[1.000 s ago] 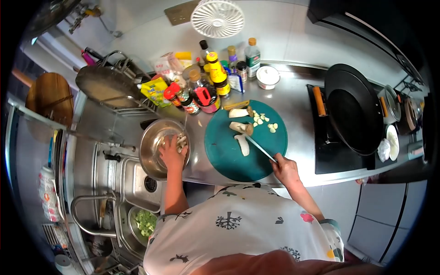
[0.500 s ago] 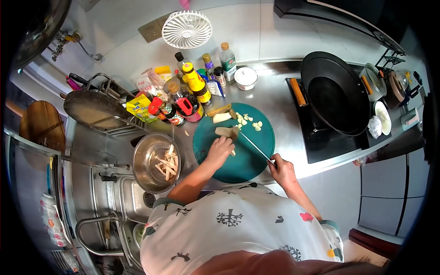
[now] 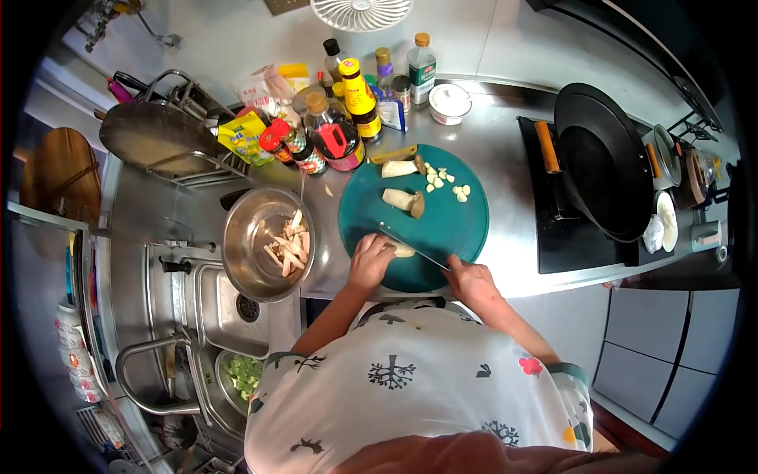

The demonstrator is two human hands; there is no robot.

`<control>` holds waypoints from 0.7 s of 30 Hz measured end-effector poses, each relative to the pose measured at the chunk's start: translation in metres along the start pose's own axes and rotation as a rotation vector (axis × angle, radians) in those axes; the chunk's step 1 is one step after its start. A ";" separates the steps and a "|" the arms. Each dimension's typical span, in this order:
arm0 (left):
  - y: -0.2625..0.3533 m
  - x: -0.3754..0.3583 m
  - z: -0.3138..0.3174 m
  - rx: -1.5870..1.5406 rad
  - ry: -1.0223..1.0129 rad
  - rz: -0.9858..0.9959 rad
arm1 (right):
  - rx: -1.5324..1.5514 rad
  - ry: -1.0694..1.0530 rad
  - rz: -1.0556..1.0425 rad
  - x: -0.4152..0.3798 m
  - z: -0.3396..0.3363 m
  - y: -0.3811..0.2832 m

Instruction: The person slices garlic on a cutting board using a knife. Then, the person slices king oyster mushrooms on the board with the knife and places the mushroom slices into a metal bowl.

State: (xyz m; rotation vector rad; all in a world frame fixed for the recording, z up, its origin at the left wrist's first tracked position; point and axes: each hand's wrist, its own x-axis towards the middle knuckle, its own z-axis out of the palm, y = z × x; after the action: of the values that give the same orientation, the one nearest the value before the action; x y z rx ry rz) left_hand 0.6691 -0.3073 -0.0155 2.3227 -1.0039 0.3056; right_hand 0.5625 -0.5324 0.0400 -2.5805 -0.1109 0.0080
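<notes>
On the round green cutting board (image 3: 363, 189), my left hand (image 3: 369, 262) has its fingers curled onto a pale mushroom slice (image 3: 402, 250) near the front edge. My right hand (image 3: 471, 283) grips a kitchen knife (image 3: 414, 247) by the handle, its blade slanting just beyond the slice. Farther back on the board lie a king oyster mushroom piece (image 3: 401, 201) with a brown cap and another mushroom (image 3: 399, 168). Small pale garlic pieces (image 3: 435, 178) are grouped to their right. Left of the board, a steel bowl (image 3: 237, 265) contains mushroom strips (image 3: 289, 250).
Sauce bottles (image 3: 360, 103) and a white lidded tub (image 3: 450, 104) stand behind the board. A black wok (image 3: 596, 158) sits on the stove at right. The sink (image 3: 217, 316) lies at left, with a bowl of chopped greens (image 3: 243, 374) below it.
My left hand has let go of the capped mushroom and moved nearer me, onto a slice. The knife has come nearer too, away from the garlic. The head view has shifted.
</notes>
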 end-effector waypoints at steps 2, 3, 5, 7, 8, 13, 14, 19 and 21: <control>-0.014 -0.001 0.006 -0.128 0.002 0.062 | -0.015 -0.025 -0.011 0.005 0.001 -0.006; -0.016 -0.002 0.008 -0.157 -0.017 0.028 | -0.026 -0.038 -0.020 0.007 0.002 -0.008; -0.017 -0.001 0.010 -0.176 -0.034 0.005 | -0.046 -0.067 -0.006 0.008 0.004 -0.012; -0.018 -0.003 0.010 -0.198 -0.055 -0.015 | -0.066 -0.095 0.012 0.009 0.011 -0.014; -0.019 -0.003 0.011 -0.195 -0.073 -0.021 | -0.105 -0.107 -0.003 0.011 0.020 -0.012; -0.019 0.003 0.008 -0.264 -0.061 -0.042 | -0.225 -0.165 0.004 0.036 0.052 -0.021; -0.020 0.002 0.007 -0.259 -0.087 -0.021 | -0.226 -0.167 0.013 0.036 0.047 -0.023; -0.024 0.001 0.009 -0.275 -0.083 0.046 | -0.156 -0.150 0.025 0.028 0.030 -0.035; -0.022 0.003 0.008 -0.320 -0.033 0.028 | -0.204 -0.169 0.042 0.032 0.050 -0.029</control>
State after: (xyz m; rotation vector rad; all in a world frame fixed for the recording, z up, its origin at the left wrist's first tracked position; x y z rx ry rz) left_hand 0.6868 -0.3014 -0.0299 2.0319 -1.0207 0.1076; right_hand 0.5908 -0.4788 0.0134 -2.7828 -0.1255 0.2424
